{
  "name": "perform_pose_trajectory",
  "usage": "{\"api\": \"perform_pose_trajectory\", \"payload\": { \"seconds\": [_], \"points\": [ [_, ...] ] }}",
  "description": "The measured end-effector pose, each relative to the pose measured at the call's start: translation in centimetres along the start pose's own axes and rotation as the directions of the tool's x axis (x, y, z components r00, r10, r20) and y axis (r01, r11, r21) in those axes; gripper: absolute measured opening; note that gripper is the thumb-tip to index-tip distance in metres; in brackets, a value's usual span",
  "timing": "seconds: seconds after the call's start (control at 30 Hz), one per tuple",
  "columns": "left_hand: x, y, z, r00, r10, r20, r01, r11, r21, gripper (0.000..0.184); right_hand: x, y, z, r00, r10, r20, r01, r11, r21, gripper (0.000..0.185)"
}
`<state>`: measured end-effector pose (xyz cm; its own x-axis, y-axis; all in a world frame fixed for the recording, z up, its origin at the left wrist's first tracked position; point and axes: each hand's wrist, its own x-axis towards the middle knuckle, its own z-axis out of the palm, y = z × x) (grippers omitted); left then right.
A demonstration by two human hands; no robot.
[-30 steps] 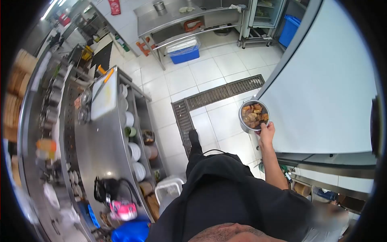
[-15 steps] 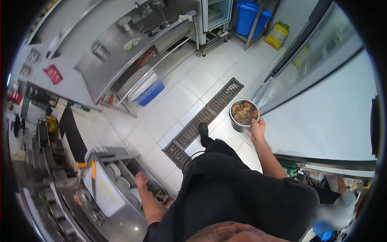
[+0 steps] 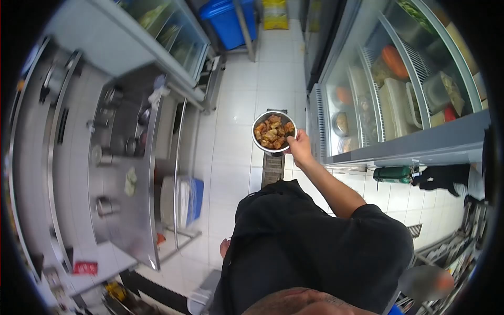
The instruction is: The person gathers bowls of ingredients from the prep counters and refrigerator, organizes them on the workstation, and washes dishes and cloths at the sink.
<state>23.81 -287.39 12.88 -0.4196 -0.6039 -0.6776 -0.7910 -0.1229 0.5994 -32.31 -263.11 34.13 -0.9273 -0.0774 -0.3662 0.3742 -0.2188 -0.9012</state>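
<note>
Near the middle of the head view, a round metal pot holds browned chunks of food. My right hand grips its right rim, with the thumb over the edge and the arm stretched forward. Only a small part of my left hand shows, low beside my dark clothing; its fingers are mostly hidden.
A glass-door fridge with food containers stands on the right. To the left is a steel sink counter, with a blue and white box beneath. Ahead are a blue bin and a yellow bag.
The view has turned to the right, bringing the glass-door fridge into full view. The pot has travelled along in my right hand. My left hand, visible half a second ago, is now mostly hidden.
</note>
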Motion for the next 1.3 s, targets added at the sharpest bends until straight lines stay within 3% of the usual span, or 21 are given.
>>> {"api": "perform_pose_trajectory", "payload": {
  "seconds": [0.1,0.13,0.17,0.2,0.23,0.3,0.37,0.4,0.47,0.5,0.53,0.6,0.67,0.73,0.87,1.0,1.03,1.07,1.17,1.27,1.3],
  "points": [
    [8.7,6.8,-4.2,0.985,0.173,-0.026,-0.165,0.866,-0.472,0.043,3.1,-1.1,1.5,0.992,-0.040,-0.119,0.044,0.999,0.027,0.013],
    [10.7,11.6,-6.6,0.980,-0.192,0.055,0.190,0.809,-0.557,0.048,4.9,-0.4,1.4,0.984,-0.075,-0.162,0.077,0.997,0.008,0.012],
    [13.6,15.7,-8.2,0.976,-0.216,0.005,0.184,0.820,-0.542,0.049,6.3,-0.1,1.4,0.973,-0.112,-0.201,0.111,0.994,-0.017,0.012],
    [21.1,22.1,-11.9,0.992,0.125,0.017,-0.113,0.937,-0.330,0.049,7.9,-1.3,2.5,0.942,-0.106,-0.319,0.126,0.991,0.041,0.013],
    [23.1,29.0,-13.1,0.997,-0.070,-0.031,0.050,0.903,-0.426,0.049,8.7,-1.3,3.1,0.911,-0.116,-0.395,0.126,0.992,-0.001,0.016],
    [29.6,38.0,-14.8,0.988,0.154,0.006,-0.142,0.928,-0.346,0.048,9.8,-1.5,3.2,0.868,-0.119,-0.482,0.115,0.993,-0.038,0.018],
    [35.6,49.7,-14.0,0.941,0.277,0.196,-0.222,0.939,-0.264,0.054,10.9,-2.3,3.6,0.790,-0.186,-0.584,0.179,0.981,-0.071,0.018],
    [37.1,56.8,-12.5,0.904,0.346,0.251,-0.301,0.932,-0.201,0.056,10.9,-3.1,3.4,0.764,-0.120,-0.634,0.119,0.992,-0.045,0.018],
    [38.2,70.9,-8.7,0.756,0.470,0.456,-0.513,0.858,-0.034,0.057,10.6,-3.6,3.6,0.680,-0.110,-0.725,0.157,0.988,-0.003,0.019],
    [37.5,77.4,-6.2,0.641,0.537,0.548,-0.620,0.783,-0.042,0.055,10.9,-4.1,3.8,0.639,-0.110,-0.761,0.194,0.981,0.021,0.019],
    [36.3,83.6,-3.0,0.502,0.595,0.628,-0.720,0.690,-0.078,0.054,10.9,-4.4,3.7,0.622,-0.106,-0.776,0.164,0.986,-0.003,0.017],
    [32.4,94.1,3.5,0.202,0.638,0.743,-0.869,0.467,-0.165,0.053,11.7,-5.2,4.7,0.503,-0.139,-0.853,0.260,0.966,-0.005,0.013],
    [27.0,101.7,9.6,-0.101,0.574,0.813,-0.871,0.343,-0.351,0.054,12.2,-4.7,4.9,0.441,-0.080,-0.894,0.265,0.963,0.045,0.013],
    [20.6,107.2,15.2,-0.305,0.474,0.826,-0.889,0.168,-0.425,0.058,14.0,-3.8,3.9,0.345,-0.072,-0.936,0.297,0.954,0.036,0.012],
    [10.2,113.5,25.3,-0.538,0.367,0.759,-0.760,0.179,-0.625,0.067,17.3,-3.1,3.0,0.185,-0.045,-0.982,0.355,0.935,0.024,0.012],
    [4.2,118.2,32.3,-0.633,0.342,0.695,-0.684,0.174,-0.708,0.081,18.6,-2.6,6.2,0.091,0.092,-0.992,0.456,0.882,0.124,0.011],
    [2.3,119.6,33.3,-0.633,0.373,0.678,-0.687,0.132,-0.714,0.087,18.4,-2.5,7.1,0.069,0.116,-0.991,0.454,0.881,0.135,0.012],
    [1.0,121.4,35.3,-0.634,0.398,0.663,-0.723,-0.001,-0.691,0.090,18.6,-2.1,7.6,0.023,0.169,-0.985,0.487,0.859,0.159,0.013],
    [-3.4,125.1,39.4,-0.662,0.477,0.578,-0.703,-0.129,-0.699,0.088,18.5,-2.7,9.8,-0.097,0.182,-0.979,0.533,0.840,0.103,0.015],
    [-6.5,127.3,40.9,-0.763,0.346,0.545,-0.586,-0.016,-0.810,0.082,18.4,-1.8,13.3,-0.270,0.235,-0.934,0.571,0.820,0.041,0.012],
    [-7.1,127.8,41.9,-0.751,0.398,0.526,-0.587,-0.039,-0.809,0.076,18.5,-1.3,14.7,-0.329,0.248,-0.911,0.589,0.808,0.007,0.011]
  ]
}}
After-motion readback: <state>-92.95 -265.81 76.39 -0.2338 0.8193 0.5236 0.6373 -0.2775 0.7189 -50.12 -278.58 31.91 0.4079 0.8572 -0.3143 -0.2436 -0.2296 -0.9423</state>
